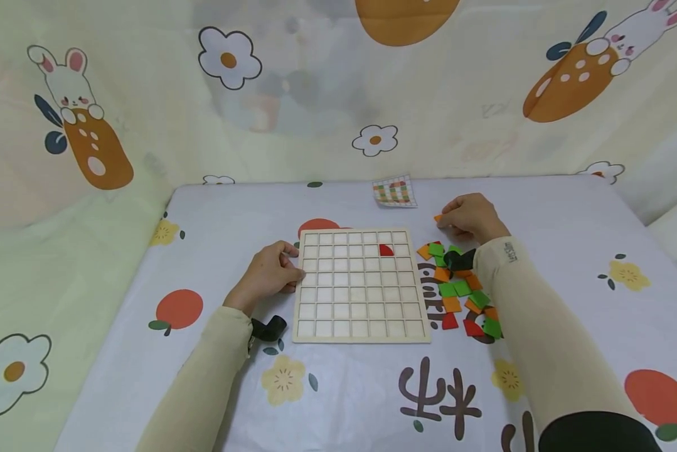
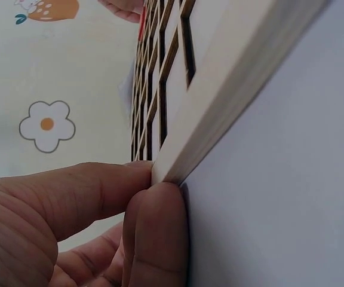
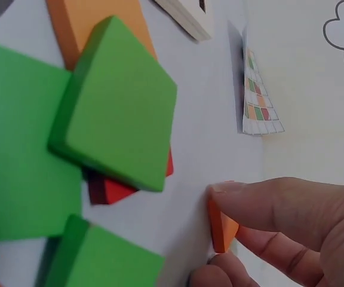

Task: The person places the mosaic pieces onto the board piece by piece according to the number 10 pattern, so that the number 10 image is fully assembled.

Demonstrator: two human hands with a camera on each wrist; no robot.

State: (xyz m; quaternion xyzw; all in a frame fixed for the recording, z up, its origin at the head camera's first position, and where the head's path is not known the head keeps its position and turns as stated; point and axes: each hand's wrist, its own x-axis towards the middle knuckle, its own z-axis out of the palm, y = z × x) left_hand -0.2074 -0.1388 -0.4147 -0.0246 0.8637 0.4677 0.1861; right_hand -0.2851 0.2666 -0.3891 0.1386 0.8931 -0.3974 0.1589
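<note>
A pale wooden grid board (image 1: 361, 340) lies on the table, with one red quarter-round tile (image 1: 386, 250) in a cell toward its upper right. My left hand (image 1: 267, 273) pinches the board's left edge; in the left wrist view the thumb and a finger (image 2: 160, 233) meet at the rim. Beyond the tile pile, my right hand (image 1: 474, 215) holds a small orange tile (image 3: 223, 230) between thumb and fingers, near the tabletop. Loose green tiles (image 1: 462, 287), orange tiles (image 1: 451, 304) and red tiles (image 1: 450, 321) are heaped right of the board, some overlapping.
A creased paper card (image 1: 394, 192) with a coloured grid pattern stands partly raised behind the board. The white tablecloth (image 1: 214, 376) has printed fruit and flowers. A patterned curtain (image 1: 304, 94) hangs along the table's far edge.
</note>
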